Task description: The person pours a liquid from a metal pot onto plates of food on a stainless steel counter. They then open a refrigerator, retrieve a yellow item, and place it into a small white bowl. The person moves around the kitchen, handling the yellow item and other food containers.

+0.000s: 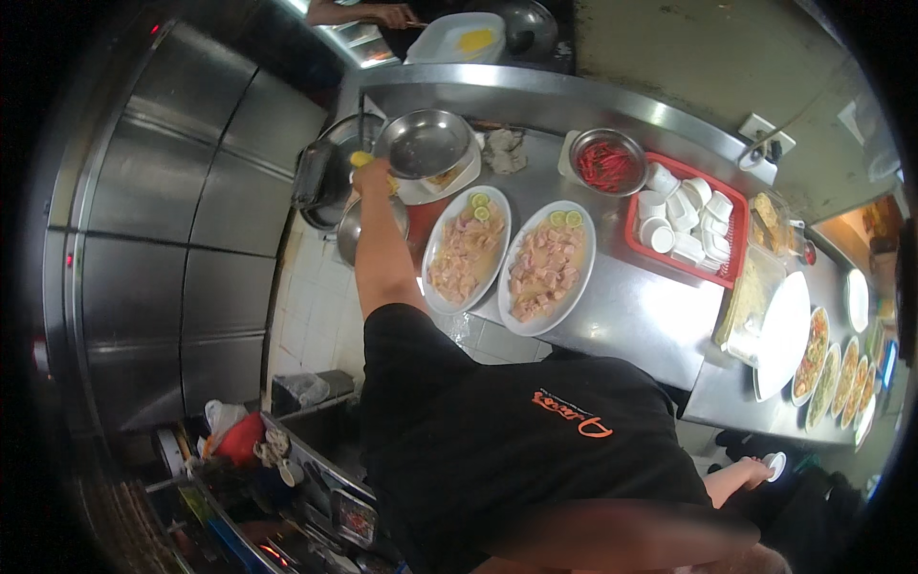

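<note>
My left hand [373,176] reaches far out to the left, closed around something yellow [362,159] that shows on both sides of the fingers; its kind is not clear. A steel bowl [349,233] lies just below that hand, partly covered by my forearm. Beside it are a larger steel bowl [424,147] and a dark round pan [326,176]. Low at the right, my right hand [754,472] grips a small white cup [775,465]. Two oval white platters, the left one [466,251] and the right one [546,269], hold pale diced food in liquid with lime slices.
Red chillies fill a steel bowl [610,163] next to a red basket [739,251] of white cups. Several filled platters [817,344] stand on the right counter. Across the raised ledge [574,82], another person's hand [394,16] is near a white tray [437,36].
</note>
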`<state>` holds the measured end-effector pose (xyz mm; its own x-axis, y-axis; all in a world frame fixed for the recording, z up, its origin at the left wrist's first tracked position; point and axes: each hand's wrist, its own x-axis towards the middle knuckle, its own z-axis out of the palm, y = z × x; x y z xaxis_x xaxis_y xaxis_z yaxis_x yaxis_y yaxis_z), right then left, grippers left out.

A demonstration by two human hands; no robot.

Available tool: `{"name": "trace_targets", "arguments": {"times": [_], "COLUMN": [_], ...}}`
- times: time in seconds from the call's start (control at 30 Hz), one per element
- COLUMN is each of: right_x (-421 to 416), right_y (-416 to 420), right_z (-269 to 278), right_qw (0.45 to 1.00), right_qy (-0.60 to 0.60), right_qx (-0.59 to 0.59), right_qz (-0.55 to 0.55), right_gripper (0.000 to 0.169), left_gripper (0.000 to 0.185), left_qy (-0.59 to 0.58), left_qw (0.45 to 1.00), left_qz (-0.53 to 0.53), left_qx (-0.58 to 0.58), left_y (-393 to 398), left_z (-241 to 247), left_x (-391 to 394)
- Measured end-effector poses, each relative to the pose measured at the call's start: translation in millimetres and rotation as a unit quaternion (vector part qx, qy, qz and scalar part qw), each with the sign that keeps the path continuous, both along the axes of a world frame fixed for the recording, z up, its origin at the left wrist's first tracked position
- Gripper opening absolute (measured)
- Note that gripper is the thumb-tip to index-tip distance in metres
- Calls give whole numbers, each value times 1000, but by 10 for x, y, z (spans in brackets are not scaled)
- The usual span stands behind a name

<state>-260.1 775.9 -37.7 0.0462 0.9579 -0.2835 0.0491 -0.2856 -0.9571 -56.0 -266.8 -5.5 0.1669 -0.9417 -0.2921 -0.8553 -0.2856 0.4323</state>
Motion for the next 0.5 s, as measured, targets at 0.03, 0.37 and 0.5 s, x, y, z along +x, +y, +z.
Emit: {"name": "trace_targets", "arguments": {"times": [0.03,0.37,0.5], "right_x": [77,329,-96], "right_y": [96,342,342], "right_z": [-5,-239,-408], "right_qw": [1000,987,986], "right_qy": [3,71,66], "right_qx": [-2,-80,-52], "right_qz": [-5,122,142], "right_gripper": [41,60,39], "left_gripper": [49,45,42], "left_qy": [-30,-352,-50], "left_qw": [999,834,913], "left_qz": [-32,-390,-332], "left_qx": [11,-166,-229], "left_y": [-93,-424,178], "left_z": [-53,-156,223], "left_x": [-101,-147,-982]}}
